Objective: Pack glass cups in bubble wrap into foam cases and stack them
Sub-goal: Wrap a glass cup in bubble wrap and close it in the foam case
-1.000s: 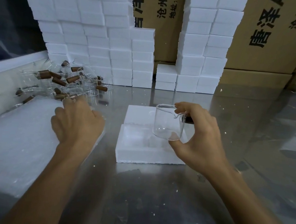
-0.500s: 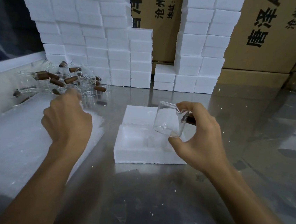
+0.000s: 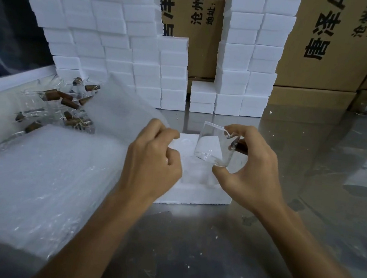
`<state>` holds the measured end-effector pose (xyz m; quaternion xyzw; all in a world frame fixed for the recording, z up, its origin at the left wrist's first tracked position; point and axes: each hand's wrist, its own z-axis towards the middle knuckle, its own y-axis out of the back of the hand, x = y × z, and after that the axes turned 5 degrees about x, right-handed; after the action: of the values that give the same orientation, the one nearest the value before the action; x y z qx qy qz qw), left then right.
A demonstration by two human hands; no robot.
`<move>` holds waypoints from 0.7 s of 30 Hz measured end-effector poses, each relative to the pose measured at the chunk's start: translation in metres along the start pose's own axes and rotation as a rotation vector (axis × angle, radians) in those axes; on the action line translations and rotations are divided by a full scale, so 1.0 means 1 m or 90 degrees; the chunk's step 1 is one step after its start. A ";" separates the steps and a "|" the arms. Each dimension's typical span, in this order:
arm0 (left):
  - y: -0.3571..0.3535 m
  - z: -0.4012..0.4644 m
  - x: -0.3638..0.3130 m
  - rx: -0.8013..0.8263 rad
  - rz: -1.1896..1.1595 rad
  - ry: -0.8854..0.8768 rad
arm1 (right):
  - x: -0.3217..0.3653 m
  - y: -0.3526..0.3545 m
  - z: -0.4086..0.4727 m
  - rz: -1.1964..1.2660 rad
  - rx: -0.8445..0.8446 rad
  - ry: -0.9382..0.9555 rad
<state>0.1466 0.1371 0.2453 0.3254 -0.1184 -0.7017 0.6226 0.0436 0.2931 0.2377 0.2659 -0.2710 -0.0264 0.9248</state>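
The right hand [image 3: 252,168] holds one glass cup [image 3: 214,145] tilted above the open foam case [image 3: 194,194], thumb under the base and fingers curled over the rim near the dark wooden handle [image 3: 240,147]. The left hand [image 3: 153,158] pinches the corner of a single bubble wrap sheet [image 3: 122,112] between thumb and curled fingers, lifting it clear of the bubble wrap stack [image 3: 37,180] on the steel table [image 3: 211,255].

Handling: the cup is thin-walled, rigid, smooth and breakable. Support it at base and rim as shown; do not carry it by the handle alone. The sheet is light and limp, and likely needs both hands to wrap.

Behind the stack lies a heap of unwrapped cups [image 3: 57,105]; their count cannot be read through the glare. Stacked foam cases [image 3: 119,53] stand against the cardboard cartons [image 3: 324,40].
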 end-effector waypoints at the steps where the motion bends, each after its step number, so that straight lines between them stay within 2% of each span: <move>1: -0.002 -0.002 0.000 0.004 -0.009 0.002 | 0.000 0.000 0.000 0.000 -0.002 0.000; 5: -0.009 -0.004 0.001 -0.002 -0.025 0.054 | 0.003 0.001 0.000 0.004 -0.012 0.009; 10: -0.012 -0.002 0.007 -0.004 -0.094 0.171 | 0.001 0.001 -0.001 0.017 -0.018 -0.006; 16: -0.013 -0.002 0.019 0.073 -0.154 0.343 | -0.003 -0.001 -0.001 0.035 -0.018 -0.044; 21: -0.011 -0.001 0.019 0.065 -0.185 0.376 | -0.003 -0.002 -0.001 0.034 -0.022 -0.068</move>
<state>0.1380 0.1217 0.2324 0.5591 0.0794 -0.6517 0.5063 0.0419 0.2929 0.2343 0.2411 -0.3264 -0.0207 0.9137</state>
